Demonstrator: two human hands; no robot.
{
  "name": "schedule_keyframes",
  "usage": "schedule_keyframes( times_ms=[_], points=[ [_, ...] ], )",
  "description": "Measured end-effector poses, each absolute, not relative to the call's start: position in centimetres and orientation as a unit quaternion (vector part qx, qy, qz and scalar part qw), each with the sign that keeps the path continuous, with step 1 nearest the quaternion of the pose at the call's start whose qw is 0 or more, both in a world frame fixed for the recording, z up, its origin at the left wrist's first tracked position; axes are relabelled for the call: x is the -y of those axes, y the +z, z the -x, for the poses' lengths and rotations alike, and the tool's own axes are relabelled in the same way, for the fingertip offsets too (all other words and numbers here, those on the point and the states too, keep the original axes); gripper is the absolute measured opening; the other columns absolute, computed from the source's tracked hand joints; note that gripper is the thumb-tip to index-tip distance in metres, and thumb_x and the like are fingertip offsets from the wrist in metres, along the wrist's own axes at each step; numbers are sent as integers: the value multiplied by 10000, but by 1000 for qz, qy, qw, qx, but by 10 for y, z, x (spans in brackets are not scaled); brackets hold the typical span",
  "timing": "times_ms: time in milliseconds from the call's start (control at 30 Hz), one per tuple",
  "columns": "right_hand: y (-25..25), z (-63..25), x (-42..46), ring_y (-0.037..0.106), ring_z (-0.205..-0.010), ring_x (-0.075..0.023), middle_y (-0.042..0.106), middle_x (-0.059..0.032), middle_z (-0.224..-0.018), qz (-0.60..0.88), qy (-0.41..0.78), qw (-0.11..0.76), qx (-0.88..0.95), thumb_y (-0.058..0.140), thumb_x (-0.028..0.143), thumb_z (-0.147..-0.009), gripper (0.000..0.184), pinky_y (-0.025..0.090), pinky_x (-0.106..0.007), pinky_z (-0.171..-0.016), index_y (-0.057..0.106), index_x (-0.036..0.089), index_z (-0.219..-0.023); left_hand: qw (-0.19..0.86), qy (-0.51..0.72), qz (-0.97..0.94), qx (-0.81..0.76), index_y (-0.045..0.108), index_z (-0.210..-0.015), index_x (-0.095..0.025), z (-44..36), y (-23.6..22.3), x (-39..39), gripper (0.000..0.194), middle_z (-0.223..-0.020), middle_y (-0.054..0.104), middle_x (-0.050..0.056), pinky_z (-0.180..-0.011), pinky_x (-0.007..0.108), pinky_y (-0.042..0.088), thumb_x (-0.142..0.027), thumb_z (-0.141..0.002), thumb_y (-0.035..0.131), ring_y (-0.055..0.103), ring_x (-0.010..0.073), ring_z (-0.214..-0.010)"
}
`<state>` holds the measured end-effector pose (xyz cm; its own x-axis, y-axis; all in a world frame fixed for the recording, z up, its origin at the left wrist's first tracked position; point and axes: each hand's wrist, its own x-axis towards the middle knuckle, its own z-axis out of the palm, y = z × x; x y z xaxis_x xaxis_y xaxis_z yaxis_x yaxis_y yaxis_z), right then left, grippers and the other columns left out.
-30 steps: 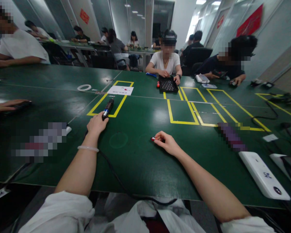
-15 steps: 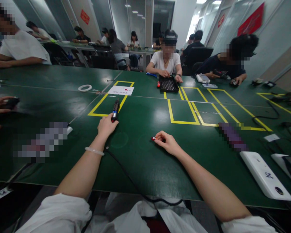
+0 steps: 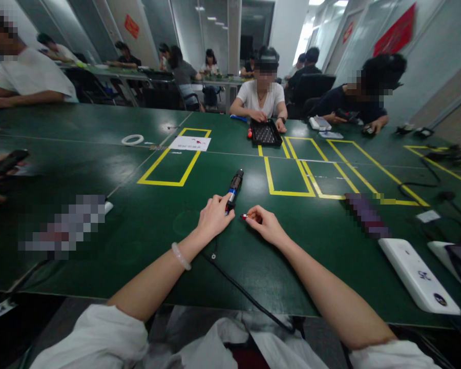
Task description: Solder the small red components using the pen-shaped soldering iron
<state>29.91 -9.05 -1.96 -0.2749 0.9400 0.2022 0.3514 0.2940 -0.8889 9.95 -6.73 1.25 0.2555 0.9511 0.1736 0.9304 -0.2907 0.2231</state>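
My left hand (image 3: 216,218) is wrapped round the rear end of a dark torch-like cylinder (image 3: 235,185) with a blue and silver band. The cylinder's narrow front points away from me, slightly to the right, and my fingers cover its back part. Close beside it, my right hand (image 3: 267,223) pinches a small red and white piece (image 3: 244,217) between thumb and fingertips. A short gap separates that piece from the cylinder. The piece is too small to name.
A black cable (image 3: 249,294) crosses the table's near edge below my hands. Yellow tape frames (image 3: 161,183) mark the green table, with a paper sheet (image 3: 190,143) on one. A white power bank (image 3: 418,274) lies right. Across sits a person with a black tray (image 3: 267,141).
My left hand has carried the cylinder rightward, from the left tape frame to beside my right hand. The right hand stays in nearly the same spot with its piece.
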Motion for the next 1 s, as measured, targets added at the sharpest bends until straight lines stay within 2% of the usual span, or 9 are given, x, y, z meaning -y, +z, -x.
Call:
schedule_keyframes(
  times_ms=[433, 700, 1000],
  points=[
    [-20, -304, 87, 528, -644, -120, 599, 7, -756, 476, 362, 381, 705, 558, 333, -880, 174, 395, -232, -610, 579, 172, -941, 58, 132, -819, -556, 358, -1444, -279, -111, 8, 80, 542, -1177, 531, 87, -779, 322, 479, -441, -931, 428, 533, 239, -1044],
    [-18, -305, 84, 527, -618, -117, 602, 15, -720, 485, 354, 351, 718, 571, 289, -861, 119, 386, -223, -585, 568, 173, -887, 93, 144, -829, -532, 323, -1480, -255, -110, 7, 82, 599, -1206, 526, 100, -856, 357, 477, -449, -923, 430, 523, 251, -1063],
    [-18, -302, 86, 540, -617, -121, 617, 5, -742, 494, 304, 350, 736, 563, 253, -879, 92, 392, -227, -600, 567, 178, -931, 119, 162, -828, -523, 337, -1480, -244, -112, 6, 83, 622, -1222, 495, 110, -913, 373, 471, -434, -902, 469, 515, 251, -1096]
  ],
)
